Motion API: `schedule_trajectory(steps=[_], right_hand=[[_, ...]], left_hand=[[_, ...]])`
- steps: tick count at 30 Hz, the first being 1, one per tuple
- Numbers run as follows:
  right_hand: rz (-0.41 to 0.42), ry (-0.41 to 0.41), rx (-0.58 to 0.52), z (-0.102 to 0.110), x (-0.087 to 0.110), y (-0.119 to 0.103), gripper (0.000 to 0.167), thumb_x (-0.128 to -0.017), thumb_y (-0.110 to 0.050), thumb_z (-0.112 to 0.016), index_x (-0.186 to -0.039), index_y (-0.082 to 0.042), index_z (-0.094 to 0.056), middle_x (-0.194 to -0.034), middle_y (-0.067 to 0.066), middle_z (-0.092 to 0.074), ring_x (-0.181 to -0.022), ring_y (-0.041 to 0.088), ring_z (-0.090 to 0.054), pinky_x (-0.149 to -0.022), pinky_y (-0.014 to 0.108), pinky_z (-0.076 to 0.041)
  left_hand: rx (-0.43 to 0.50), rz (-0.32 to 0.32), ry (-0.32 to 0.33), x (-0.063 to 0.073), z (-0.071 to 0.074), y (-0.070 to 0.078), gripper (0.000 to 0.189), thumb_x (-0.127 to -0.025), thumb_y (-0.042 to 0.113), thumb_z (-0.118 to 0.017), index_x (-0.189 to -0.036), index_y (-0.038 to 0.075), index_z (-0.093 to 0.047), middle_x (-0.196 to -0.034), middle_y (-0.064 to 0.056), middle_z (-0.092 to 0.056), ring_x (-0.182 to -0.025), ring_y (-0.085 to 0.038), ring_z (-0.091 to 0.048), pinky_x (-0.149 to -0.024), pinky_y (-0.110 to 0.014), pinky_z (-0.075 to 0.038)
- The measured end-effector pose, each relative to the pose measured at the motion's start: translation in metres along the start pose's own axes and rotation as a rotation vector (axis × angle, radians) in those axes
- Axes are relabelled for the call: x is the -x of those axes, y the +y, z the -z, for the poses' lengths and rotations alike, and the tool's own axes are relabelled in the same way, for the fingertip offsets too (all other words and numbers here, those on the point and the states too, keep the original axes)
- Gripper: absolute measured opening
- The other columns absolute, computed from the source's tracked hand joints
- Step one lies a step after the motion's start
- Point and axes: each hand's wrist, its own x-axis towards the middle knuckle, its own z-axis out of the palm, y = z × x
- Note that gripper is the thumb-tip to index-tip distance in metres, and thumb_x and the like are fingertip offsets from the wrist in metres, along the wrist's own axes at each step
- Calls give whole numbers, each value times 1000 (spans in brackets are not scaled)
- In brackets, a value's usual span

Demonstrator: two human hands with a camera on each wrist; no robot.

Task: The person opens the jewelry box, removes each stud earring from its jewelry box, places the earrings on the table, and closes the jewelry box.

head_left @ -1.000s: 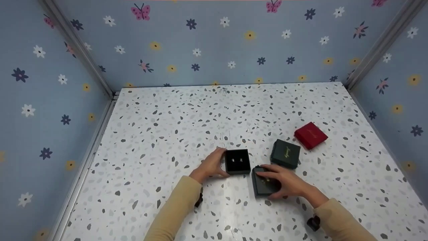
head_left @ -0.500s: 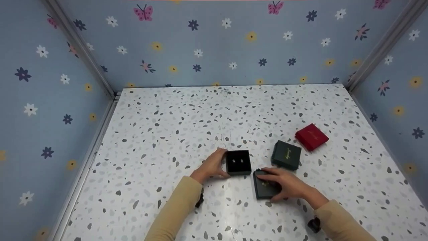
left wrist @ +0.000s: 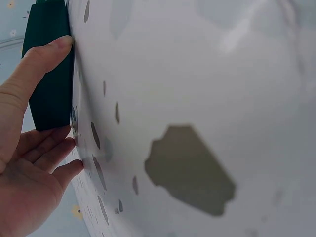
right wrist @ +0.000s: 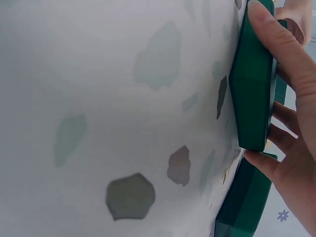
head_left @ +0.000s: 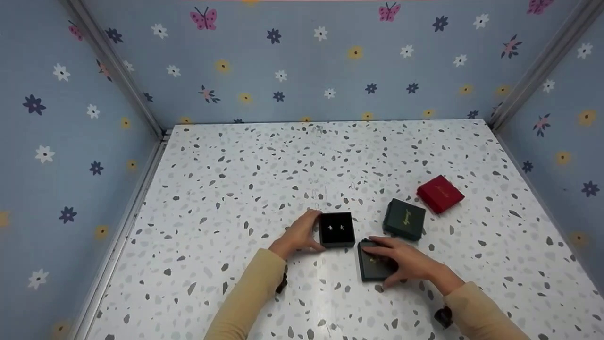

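Observation:
An open, dark green jewelry box (head_left: 337, 245) sits on the speckled table, its black lining bearing two small earrings (head_left: 342, 227). My left hand (head_left: 297, 233) grips this box from its left side, thumb at the near edge and fingers toward the far edge; in the left wrist view the thumb lies along the box's green side (left wrist: 52, 94). Just right of it, a dark green box lid (head_left: 370, 270) with gold print lies top up at the table. My right hand (head_left: 408, 259) holds this lid, fingers over its far edge and thumb at the near side, covering part of the print.
Behind my right hand stands a closed green box (head_left: 405, 218) with gold lettering. Farther back to the right is a closed red box (head_left: 440, 193). Blue flowered walls (head_left: 302, 61) border the white speckled table (head_left: 245, 174) at the back and both sides.
My right hand and the lid have moved very slightly toward the near edge. My left hand and the open box stay almost still; the head view has shifted a little.

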Motion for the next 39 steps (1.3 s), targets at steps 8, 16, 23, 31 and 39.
schedule_trajectory(steps=[8, 16, 23, 31, 39], right_hand=[[-9, 0, -29, 2, 0, -2, 84, -61, -49, -73, -134, -27, -39, -143, 4, -23, -127, 28, -23, -98, 48, -28], [68, 90, 13, 4, -5, -3, 71, -68, -47, -69, -130, -19, -47, -137, 9, -34, -122, 25, -33, -93, 45, -35], [90, 189, 48, 9, -11, -6, 58, -75, -43, -65, -124, -16, -52, -129, 9, -43, -116, 22, -41, -90, 41, -39], [94, 281, 48, 14, -23, -9, 47, -77, -32, -67, -117, -8, -57, -115, 3, -51, -106, 17, -49, -85, 34, -44], [73, 293, 50, 17, -37, -14, 40, -81, -27, -64, -115, -9, -57, -110, 4, -53, -100, 17, -52, -81, 35, -46]], left_hand=[[1, -6, 1, 0, 0, -1, 91, -50, 22, -85, -124, -4, -39, -115, -10, -46, -106, -22, -46, -96, -30, -34], [1, -2, -1, 0, 0, 0, 89, -49, 23, -85, -122, -2, -41, -114, -8, -47, -105, -20, -47, -96, -29, -34], [15, -6, 2, 0, 0, 0, 88, -48, 21, -85, -122, -2, -42, -114, -9, -48, -106, -21, -46, -96, -30, -34], [23, -11, 6, 0, 0, 1, 87, -49, 19, -85, -121, -1, -42, -114, -9, -47, -106, -21, -46, -96, -30, -34], [15, 16, 3, 0, 0, 1, 84, -49, 21, -85, -119, 3, -44, -113, -5, -48, -105, -18, -46, -96, -28, -34]])
